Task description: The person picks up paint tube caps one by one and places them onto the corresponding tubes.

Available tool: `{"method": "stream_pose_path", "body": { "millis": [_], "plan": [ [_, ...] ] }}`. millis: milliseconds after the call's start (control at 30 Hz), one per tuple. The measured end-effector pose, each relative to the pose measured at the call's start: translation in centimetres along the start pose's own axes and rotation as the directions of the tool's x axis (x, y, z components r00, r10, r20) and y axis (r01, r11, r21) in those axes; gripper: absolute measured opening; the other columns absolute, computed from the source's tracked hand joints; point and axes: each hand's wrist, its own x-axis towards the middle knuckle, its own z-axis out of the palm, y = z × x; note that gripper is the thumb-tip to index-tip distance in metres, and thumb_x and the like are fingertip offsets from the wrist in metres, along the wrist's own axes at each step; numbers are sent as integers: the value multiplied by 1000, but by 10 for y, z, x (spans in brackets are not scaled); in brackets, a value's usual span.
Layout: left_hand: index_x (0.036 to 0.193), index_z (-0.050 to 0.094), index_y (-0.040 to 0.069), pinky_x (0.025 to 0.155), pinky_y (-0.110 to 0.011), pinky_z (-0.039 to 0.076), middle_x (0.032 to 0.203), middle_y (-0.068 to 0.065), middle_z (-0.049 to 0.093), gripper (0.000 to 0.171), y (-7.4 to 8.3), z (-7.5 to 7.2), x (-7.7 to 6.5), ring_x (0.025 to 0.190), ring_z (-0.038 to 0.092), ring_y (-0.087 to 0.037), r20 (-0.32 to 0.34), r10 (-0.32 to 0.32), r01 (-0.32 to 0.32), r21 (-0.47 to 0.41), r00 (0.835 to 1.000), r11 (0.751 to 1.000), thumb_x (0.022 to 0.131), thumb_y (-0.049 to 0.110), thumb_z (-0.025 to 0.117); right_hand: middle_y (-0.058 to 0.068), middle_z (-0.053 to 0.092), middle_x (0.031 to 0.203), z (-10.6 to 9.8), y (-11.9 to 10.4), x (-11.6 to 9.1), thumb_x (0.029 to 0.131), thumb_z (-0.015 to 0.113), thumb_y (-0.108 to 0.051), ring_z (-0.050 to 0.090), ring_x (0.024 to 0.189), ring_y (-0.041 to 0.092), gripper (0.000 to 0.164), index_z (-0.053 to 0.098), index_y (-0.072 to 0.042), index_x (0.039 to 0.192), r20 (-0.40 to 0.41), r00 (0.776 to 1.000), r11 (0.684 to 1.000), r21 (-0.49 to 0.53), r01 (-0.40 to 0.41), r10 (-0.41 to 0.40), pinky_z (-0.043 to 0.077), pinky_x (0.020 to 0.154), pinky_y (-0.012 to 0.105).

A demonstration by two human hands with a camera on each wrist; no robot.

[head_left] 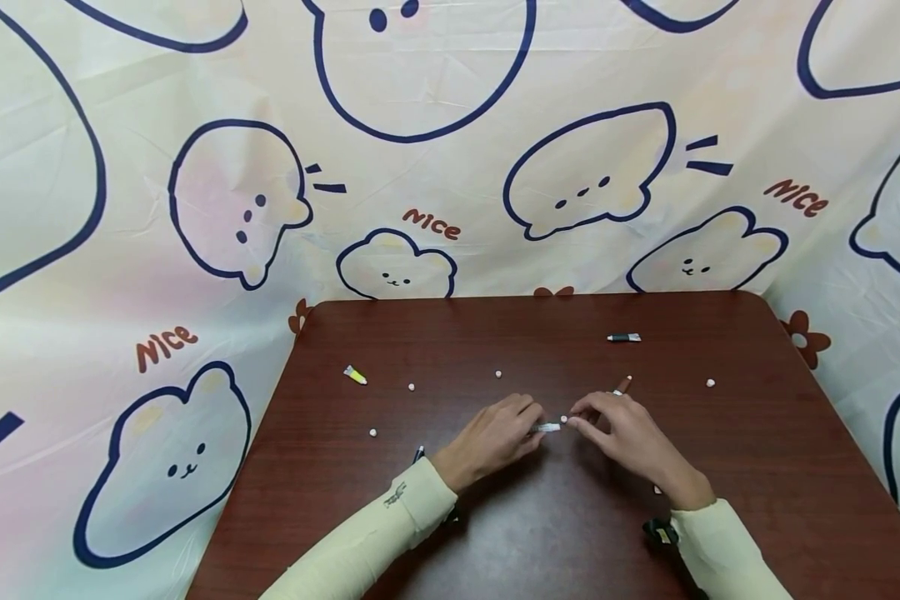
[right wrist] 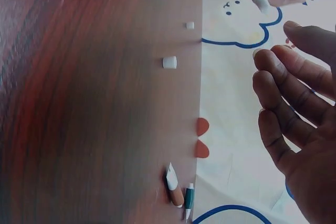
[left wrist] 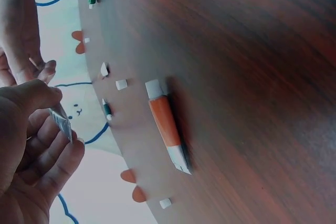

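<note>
In the head view my left hand pinches a small silver-ended paint tube, pointing right. The left wrist view shows its flattened foil end between thumb and fingers; the fingers cover the rest. Facing it is my right hand, thumb and fingers loosely bent and apart. The right wrist view shows nothing between them. A small white cap appears right by the right fingertips and the tube's end. Just behind the right hand lies a brown paint tube, partly hidden.
On the brown table lie a yellow tube, a dark green tube and several white caps, one at far right. A dark tube shows beside the left forearm. An orange tube lies in the left wrist view.
</note>
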Motion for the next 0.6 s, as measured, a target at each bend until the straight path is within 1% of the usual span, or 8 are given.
{"method": "stream_pose_path", "body": {
  "millis": [100, 233, 367, 467, 600],
  "plan": [
    [107, 70, 15, 81, -21, 59, 102, 4, 68, 15, -3, 1, -1, 94, 65, -10, 0, -11, 11, 1, 1000, 1000, 100, 24, 80, -14, 72, 96, -2, 3, 0, 99, 83, -22, 63, 85, 2, 10, 77, -19, 106, 5, 999, 999, -31, -31, 31, 52, 77, 32],
    [107, 70, 15, 81, -22, 59, 102, 4, 68, 15, -9, 1, -4, 94, 65, -11, 13, -37, 37, 3, 999, 999, 101, 25, 80, -12, 73, 97, -4, 5, -1, 99, 82, -21, 65, 85, 5, 9, 77, -20, 106, 0, 999, 998, -52, -44, 44, 53, 77, 35],
    [107, 70, 14, 82, -22, 59, 103, 4, 69, 13, -16, 2, -8, 95, 65, -11, 51, -74, 74, 2, 996, 997, 102, 23, 78, -10, 74, 97, -6, 9, -1, 100, 81, -22, 67, 86, 9, 8, 77, -19, 107, 7, 997, 995, -59, -75, 76, 54, 78, 36],
    [107, 69, 13, 82, -23, 59, 103, 3, 69, 13, -22, 3, -12, 96, 65, -12, 67, -93, 93, -3, 993, 996, 103, 21, 78, -9, 74, 97, -9, 12, -1, 101, 81, -23, 67, 87, 11, 8, 77, -18, 107, 18, 994, 993, -63, -104, 105, 55, 78, 36],
    [107, 68, 13, 82, -26, 60, 104, 2, 68, 14, -30, 6, -18, 96, 66, -13, 62, -107, 108, -2, 992, 994, 104, 23, 77, -9, 73, 96, -12, 18, -1, 101, 81, -23, 67, 86, 10, 8, 77, -18, 106, 23, 992, 990, -70, -121, 123, 57, 77, 36]
  ]
}}
